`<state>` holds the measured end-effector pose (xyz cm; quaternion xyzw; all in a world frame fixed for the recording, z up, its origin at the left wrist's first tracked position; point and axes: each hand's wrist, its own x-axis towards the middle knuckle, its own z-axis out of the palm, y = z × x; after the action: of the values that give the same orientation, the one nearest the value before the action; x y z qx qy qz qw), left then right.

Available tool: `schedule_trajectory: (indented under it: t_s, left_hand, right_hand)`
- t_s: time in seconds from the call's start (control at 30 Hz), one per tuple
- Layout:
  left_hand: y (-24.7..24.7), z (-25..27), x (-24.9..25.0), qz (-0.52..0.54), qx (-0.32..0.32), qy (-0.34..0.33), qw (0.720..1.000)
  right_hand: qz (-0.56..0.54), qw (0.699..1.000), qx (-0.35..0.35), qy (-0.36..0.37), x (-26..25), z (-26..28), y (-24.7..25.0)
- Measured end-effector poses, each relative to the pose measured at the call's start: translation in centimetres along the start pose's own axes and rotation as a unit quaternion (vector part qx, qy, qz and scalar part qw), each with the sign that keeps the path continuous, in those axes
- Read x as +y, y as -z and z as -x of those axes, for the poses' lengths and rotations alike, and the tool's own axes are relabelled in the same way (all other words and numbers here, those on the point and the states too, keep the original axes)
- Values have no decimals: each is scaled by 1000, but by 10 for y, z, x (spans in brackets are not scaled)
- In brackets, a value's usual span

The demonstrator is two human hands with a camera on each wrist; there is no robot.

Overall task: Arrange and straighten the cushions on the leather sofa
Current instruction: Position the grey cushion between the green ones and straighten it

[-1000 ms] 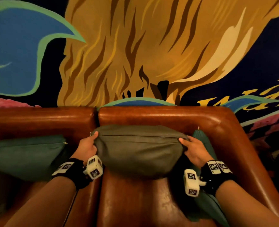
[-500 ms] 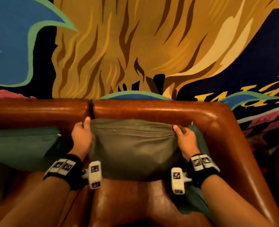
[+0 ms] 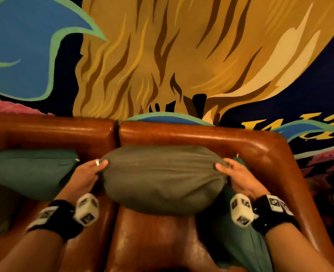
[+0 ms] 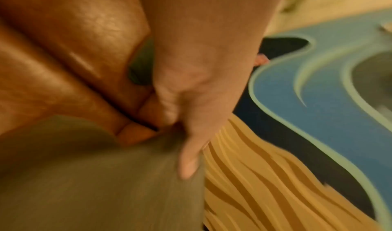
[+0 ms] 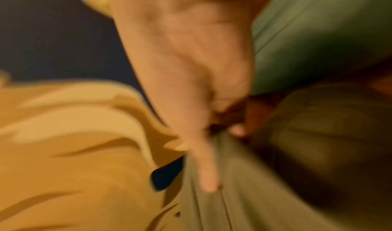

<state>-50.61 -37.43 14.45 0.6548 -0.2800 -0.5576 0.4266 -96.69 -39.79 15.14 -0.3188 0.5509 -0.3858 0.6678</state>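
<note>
Painted mural wall (image 3: pixel 162 55) behind brown leather sofa (image 3: pixel 201 134). Olive cushion (image 3: pixel 162 177) against far backrest, centre. Left hand (image 3: pixel 83 177) and right hand (image 3: pixel 238 177) pinch its top corners, likely squaring it upright. Teal cushions flank: left (image 3: pixel 28 169), right (image 3: pixel 240 242).

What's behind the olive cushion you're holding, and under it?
Behind the olive cushion is the sofa backrest; a teal cushion pokes out at its right. Below shows bare seat leather. Both hands, left hand and right hand, grip its ends. The contact beneath is covered.
</note>
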Motion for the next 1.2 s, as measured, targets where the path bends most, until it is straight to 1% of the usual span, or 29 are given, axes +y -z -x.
schedule_trajectory:
  t_s: [0.03, 0.07, 0.13, 0.2, 0.23, 0.27, 0.3, 0.37, 0.43, 0.47, 0.5, 0.53, 0.57, 0.63, 0.73, 0.77, 0.8, 0.83, 0.87, 0.9, 0.93, 0.97, 1.0, 1.03, 1.07, 1.1, 1.13, 1.17, 1.2]
  left_hand:
    - [3, 1, 2, -40, 14, -9, 999]
    - [1, 2, 5, -89, 9, -25, 996]
    - [-15, 5, 16, -194, -20, -57, 979]
    - [-23, 12, 25, -200, -16, -94, 975]
    - [-18, 12, 25, -187, 17, -115, 975]
    - [-8, 10, 21, -164, 50, -118, 978]
    - [-2, 12, 11, -165, 67, -114, 977]
    - [5, 12, 10, -148, 63, -84, 983]
    - [11, 13, 8, -103, 51, -65, 991]
    - [18, 14, 6, -103, 46, -43, 993]
    - [22, 15, 3, -119, 22, -24, 992]
    - [23, 17, -3, -142, -1, -12, 990]
    - [24, 15, -5, -176, -10, -9, 984]
    - [16, 9, -9, -187, 12, -2, 982]
    - [10, -9, -26, -142, 8, 24, 989]
    - [10, -14, -33, -137, 5, 30, 990]
    - [10, -19, -43, -143, 4, 39, 989]
    - [8, -21, -51, -159, 6, 49, 986]
    - [5, -25, -61, -175, 2, 68, 982]
    - [1, -27, -72, -197, -11, 83, 977]
    - [-1, -29, -84, -216, -19, 93, 972]
    - [0, -32, -96, -221, -15, 95, 970]
    - [-2, -30, -105, -187, 5, 88, 978]
    - [-3, -28, -112, -137, 28, 91, 986]
    - [-7, -20, -109, -104, 38, 98, 989]
    - [-13, -9, -104, -76, 20, 114, 990]
    - [-16, -2, -104, -61, -8, 130, 990]
    - [-15, 2, -103, -64, -12, 133, 989]
    - [-11, -2, -106, -60, -6, 133, 989]
  right_hand:
    - [24, 1000, 0, -16, 1, -3, 9]
    - [92, 995, 17, -18, -3, -3, 7]
    - [157, 986, 57, -29, -7, -7, 2]
    - [149, 989, 8, -11, -7, -5, -1]
    - [123, 992, -7, 3, -5, 2, 3]
    - [69, 997, -9, -17, 0, 5, 7]
    - [82, 996, 3, -28, 6, 9, 10]
    - [128, 991, 39, -19, 7, 5, 10]
    - [77, 996, 32, -20, 4, 5, 10]
    - [47, 998, 25, -32, 4, 4, 14]
    - [39, 998, 7, -54, 4, 3, 16]
    - [30, 997, 10, -72, 9, 3, 17]
    - [60, 995, 35, -77, 11, -2, 16]
    - [115, 986, 94, -77, 18, -15, 13]
    - [137, 980, 121, -76, 36, -31, 15]
    - [177, 971, 143, -75, 43, -36, 17]
    - [243, 952, 174, -71, 54, -42, 18]
    - [332, 916, 215, -65, 60, -44, 13]
    - [421, 865, 268, -63, 73, -48, 0]
    - [503, 804, 315, -37, 87, -50, -21]
    - [564, 754, 336, 32, 102, -50, -49]
    - [601, 731, 300, 123, 118, -49, -84]
    - [615, 726, 223, 213, 133, -45, -128]
    - [625, 718, 119, 281, 151, -40, -169]
    - [642, 704, 14, 303, 162, -30, -209]
    - [647, 701, -88, 287, 172, -23, -241]
    - [655, 695, -157, 253, 178, -19, -259]
    - [672, 678, -179, 238, 186, -21, -261]
    - [699, 657, -150, 239, 192, -28, -246]
